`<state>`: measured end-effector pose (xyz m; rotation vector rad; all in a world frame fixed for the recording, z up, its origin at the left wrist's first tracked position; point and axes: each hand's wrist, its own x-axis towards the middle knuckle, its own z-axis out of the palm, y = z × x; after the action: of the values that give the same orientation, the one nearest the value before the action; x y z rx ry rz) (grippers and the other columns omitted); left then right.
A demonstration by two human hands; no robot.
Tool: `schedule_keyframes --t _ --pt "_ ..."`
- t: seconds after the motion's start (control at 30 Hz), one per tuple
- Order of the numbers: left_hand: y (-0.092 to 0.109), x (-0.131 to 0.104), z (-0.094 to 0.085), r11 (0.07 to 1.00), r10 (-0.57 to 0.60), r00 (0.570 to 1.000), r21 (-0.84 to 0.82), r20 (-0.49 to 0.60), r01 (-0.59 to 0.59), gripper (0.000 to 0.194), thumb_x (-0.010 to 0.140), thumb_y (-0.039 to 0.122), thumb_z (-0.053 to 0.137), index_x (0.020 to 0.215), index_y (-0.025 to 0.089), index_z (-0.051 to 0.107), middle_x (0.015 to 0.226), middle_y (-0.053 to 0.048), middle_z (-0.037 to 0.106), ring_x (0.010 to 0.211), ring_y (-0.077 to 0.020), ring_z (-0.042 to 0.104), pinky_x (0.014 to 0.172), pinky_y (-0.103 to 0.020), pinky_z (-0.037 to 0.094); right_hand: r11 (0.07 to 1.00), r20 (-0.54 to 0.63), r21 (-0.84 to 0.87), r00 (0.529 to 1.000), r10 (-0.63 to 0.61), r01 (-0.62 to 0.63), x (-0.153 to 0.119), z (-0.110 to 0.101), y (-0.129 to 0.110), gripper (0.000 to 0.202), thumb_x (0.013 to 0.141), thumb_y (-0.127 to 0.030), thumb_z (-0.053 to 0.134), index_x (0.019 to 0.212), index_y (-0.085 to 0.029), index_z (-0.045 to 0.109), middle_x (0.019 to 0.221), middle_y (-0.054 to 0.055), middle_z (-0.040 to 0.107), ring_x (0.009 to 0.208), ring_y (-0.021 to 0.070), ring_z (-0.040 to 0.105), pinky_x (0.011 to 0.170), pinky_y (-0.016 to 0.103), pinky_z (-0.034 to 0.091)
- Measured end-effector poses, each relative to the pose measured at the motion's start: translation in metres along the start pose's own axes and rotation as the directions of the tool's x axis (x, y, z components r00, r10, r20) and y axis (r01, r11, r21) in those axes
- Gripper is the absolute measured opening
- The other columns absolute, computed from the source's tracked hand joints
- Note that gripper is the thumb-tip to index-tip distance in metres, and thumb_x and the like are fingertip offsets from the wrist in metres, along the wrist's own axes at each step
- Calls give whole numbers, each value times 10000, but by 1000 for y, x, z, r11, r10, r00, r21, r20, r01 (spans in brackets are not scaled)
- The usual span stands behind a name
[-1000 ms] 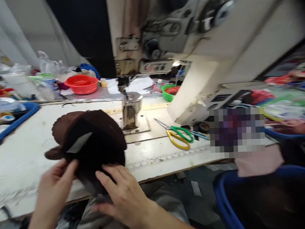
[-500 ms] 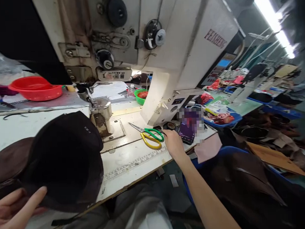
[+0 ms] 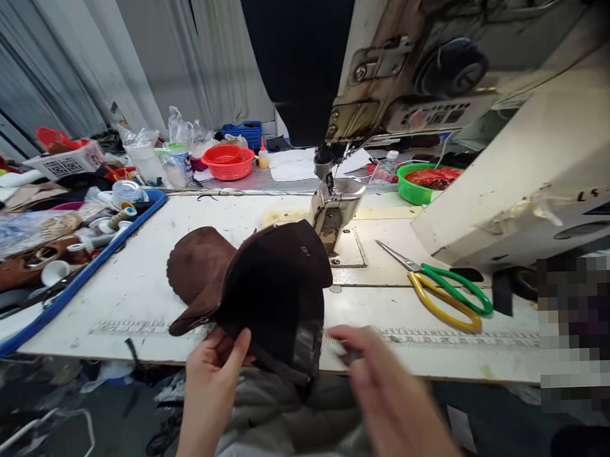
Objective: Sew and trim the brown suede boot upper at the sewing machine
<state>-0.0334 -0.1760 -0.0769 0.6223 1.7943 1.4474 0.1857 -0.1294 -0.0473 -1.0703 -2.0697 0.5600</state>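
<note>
A dark brown boot-shaped leather piece (image 3: 282, 289) lies at the table's front edge, its black inside facing up. My left hand (image 3: 217, 358) pinches its lower left edge between thumb and fingers. Just right of the piece, my right hand (image 3: 370, 366) is blurred; its fingers are closed around a small dark object too smeared to name. Behind the piece stands the post of a sewing machine (image 3: 334, 211). Scissors with one green and one yellow handle (image 3: 445, 293) rest on the white table (image 3: 136, 274), to the right, untouched.
On the left, a blue-rimmed tray (image 3: 106, 252) holds thread spools and scraps. Red baskets (image 3: 228, 162) and a glue bottle (image 3: 263, 154) stand at the back. A green bowl (image 3: 416, 191) sits behind the machine bed. The machine head hangs over the upper right.
The view has swung left. My right hand has come from beside the phone and scissors to the leather piece, now with a small dark object. My left hand still grips the piece.
</note>
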Motion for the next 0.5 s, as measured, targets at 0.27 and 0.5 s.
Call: schedule_keyframes --t 0.27,0.5 --pt "-9 -11 -8 998 58 990 7 129 -60 470 770 489 763 1095 156 695 1057 -93 748 971 -221 705 877 -259 569 978 -106 195 993 -48 68 7 96 -35 207 1031 -236 436 1020 -199 639 874 54 622 652 170 668 570 254 542" --pt "-2 -5 -19 998 27 1000 -63 16 -26 415 729 546 784 776 136 739 778 -74 737 779 -248 712 721 -295 619 990 -154 91 984 -95 110 -1 106 -27 198 1020 -190 473 979 -167 665 829 65 618 622 164 650 542 252 501"
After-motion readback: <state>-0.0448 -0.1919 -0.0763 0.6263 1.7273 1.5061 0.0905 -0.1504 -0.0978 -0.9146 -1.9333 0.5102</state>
